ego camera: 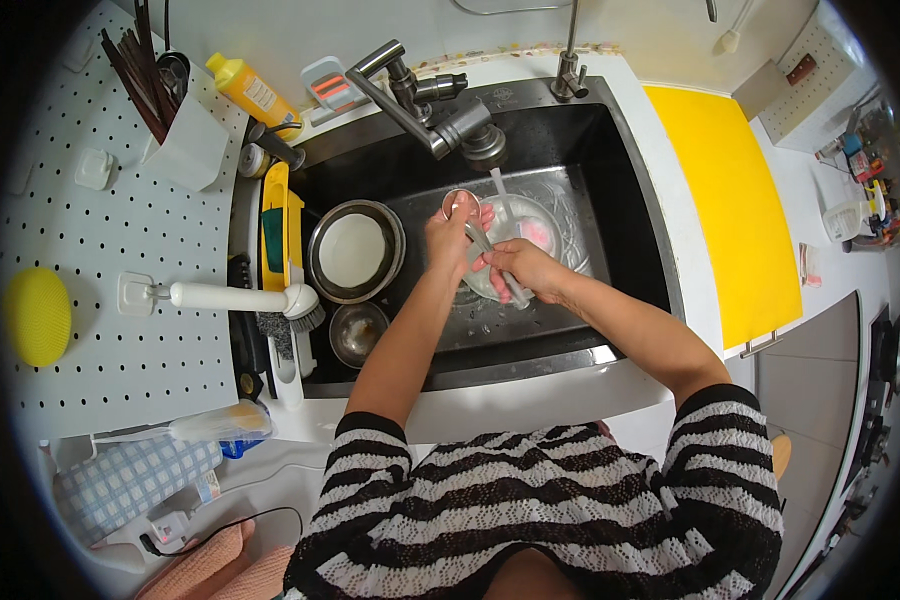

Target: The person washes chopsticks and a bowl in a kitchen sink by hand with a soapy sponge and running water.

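Observation:
Over the dark sink (622, 225), my left hand (450, 229) is closed on the round head of a metal spoon or ladle (478, 238). My right hand (523, 270) grips its handle, lower and to the right. Water (502, 196) runs from the faucet (486, 142) just beyond my hands. Below them a wet, round, pale dish (547, 217) lies on the sink floor, with something pink (534, 234) in it that I cannot make out. Left of my hands stand nested metal bowls with a white bowl (352, 250) inside, and a small metal bowl (358, 334) nearer me.
A yellow caddy (276, 225), a white-handled dish brush (232, 297) and a soap pump (277, 146) line the sink's left edge. A yellow bottle (255, 94) stands behind. A pegboard (187, 337) holds chopsticks in a white holder (187, 146). A yellow panel (727, 217) lies right.

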`<act>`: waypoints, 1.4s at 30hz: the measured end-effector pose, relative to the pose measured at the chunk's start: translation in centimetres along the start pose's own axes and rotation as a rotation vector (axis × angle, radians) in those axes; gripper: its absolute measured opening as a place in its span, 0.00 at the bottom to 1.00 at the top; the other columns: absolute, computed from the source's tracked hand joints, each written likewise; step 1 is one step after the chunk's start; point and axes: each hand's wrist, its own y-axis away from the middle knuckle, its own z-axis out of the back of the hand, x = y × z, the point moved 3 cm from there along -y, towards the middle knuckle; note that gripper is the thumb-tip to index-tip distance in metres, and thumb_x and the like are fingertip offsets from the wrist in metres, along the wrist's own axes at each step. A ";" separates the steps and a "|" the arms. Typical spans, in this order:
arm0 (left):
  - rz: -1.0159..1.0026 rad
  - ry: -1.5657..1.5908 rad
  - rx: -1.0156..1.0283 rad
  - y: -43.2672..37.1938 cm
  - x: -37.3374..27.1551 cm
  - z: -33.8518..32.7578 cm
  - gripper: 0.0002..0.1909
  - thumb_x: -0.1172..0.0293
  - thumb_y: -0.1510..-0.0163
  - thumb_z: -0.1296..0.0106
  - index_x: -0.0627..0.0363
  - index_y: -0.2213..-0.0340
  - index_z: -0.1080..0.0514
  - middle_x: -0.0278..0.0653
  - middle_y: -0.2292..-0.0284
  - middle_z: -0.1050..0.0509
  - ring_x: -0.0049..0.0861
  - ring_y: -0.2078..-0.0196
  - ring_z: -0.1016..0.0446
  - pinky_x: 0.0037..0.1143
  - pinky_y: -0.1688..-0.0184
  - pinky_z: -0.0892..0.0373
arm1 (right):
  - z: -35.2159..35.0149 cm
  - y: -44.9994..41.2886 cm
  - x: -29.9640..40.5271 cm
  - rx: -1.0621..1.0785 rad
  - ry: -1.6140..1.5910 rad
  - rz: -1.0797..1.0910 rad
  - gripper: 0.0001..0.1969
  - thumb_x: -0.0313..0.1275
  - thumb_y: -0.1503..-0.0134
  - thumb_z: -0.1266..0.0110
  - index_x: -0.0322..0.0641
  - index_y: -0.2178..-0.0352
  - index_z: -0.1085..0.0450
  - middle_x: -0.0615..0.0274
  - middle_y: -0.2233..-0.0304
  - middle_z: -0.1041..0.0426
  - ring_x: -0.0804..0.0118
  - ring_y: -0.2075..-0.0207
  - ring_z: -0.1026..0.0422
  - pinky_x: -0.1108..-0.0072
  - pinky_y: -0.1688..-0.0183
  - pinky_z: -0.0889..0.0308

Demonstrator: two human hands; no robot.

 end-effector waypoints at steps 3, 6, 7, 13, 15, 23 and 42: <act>-0.048 -0.163 0.070 0.4 -1.1 1.0 0.15 0.63 0.51 0.58 0.64 0.66 0.38 0.43 0.73 0.31 0.25 0.71 0.31 0.22 0.68 0.35 | -0.5 0.8 0.7 -0.076 0.004 0.057 0.10 0.30 0.49 0.64 0.35 0.74 0.37 0.69 0.92 0.45 0.78 0.92 0.47 0.86 0.89 0.50; -0.006 -0.029 0.053 0.6 -0.3 0.1 0.15 0.66 0.50 0.60 0.65 0.64 0.40 0.45 0.69 0.32 0.27 0.67 0.32 0.24 0.66 0.35 | -0.9 0.6 1.0 -0.103 0.005 0.070 0.10 0.30 0.49 0.64 0.36 0.77 0.38 0.70 0.93 0.45 0.78 0.93 0.49 0.87 0.91 0.53; 0.022 0.044 0.057 1.0 0.2 -0.3 0.16 0.67 0.50 0.60 0.66 0.62 0.41 0.46 0.67 0.33 0.28 0.64 0.33 0.24 0.64 0.35 | -0.8 0.4 1.2 -0.141 -0.032 0.090 0.10 0.31 0.49 0.64 0.37 0.78 0.38 0.70 0.93 0.45 0.78 0.94 0.49 0.87 0.91 0.54; 0.084 0.118 0.083 1.2 0.2 1.1 0.13 0.71 0.53 0.56 0.67 0.66 0.39 0.47 0.69 0.32 0.28 0.65 0.32 0.22 0.65 0.35 | -1.2 -0.5 -0.1 -0.082 -0.094 0.097 0.10 0.31 0.49 0.65 0.38 0.80 0.40 0.70 0.94 0.47 0.79 0.95 0.51 0.87 0.93 0.57; -0.133 0.061 -0.015 -0.2 -1.0 1.8 0.13 0.69 0.52 0.58 0.65 0.65 0.39 0.47 0.69 0.32 0.28 0.67 0.32 0.22 0.65 0.35 | -1.4 -0.5 0.1 -0.021 -0.067 0.090 0.11 0.31 0.49 0.65 0.38 0.79 0.39 0.70 0.94 0.47 0.79 0.95 0.51 0.87 0.93 0.58; -0.207 0.085 0.159 1.1 -1.6 1.0 0.11 0.72 0.50 0.62 0.63 0.64 0.40 0.44 0.64 0.34 0.26 0.61 0.35 0.23 0.60 0.38 | -0.7 -2.5 1.3 -0.109 0.014 0.155 0.15 0.38 0.48 0.65 0.39 0.80 0.39 0.71 0.95 0.48 0.80 0.94 0.52 0.87 0.91 0.58; -0.202 -0.036 0.219 1.4 -0.2 -1.1 0.20 0.66 0.51 0.60 0.67 0.59 0.46 0.49 0.65 0.33 0.31 0.63 0.33 0.23 0.61 0.37 | -0.3 -3.8 0.1 -0.421 0.598 0.535 0.14 0.35 0.50 0.61 0.34 0.80 0.38 0.58 0.87 0.38 0.63 0.83 0.39 0.76 0.79 0.45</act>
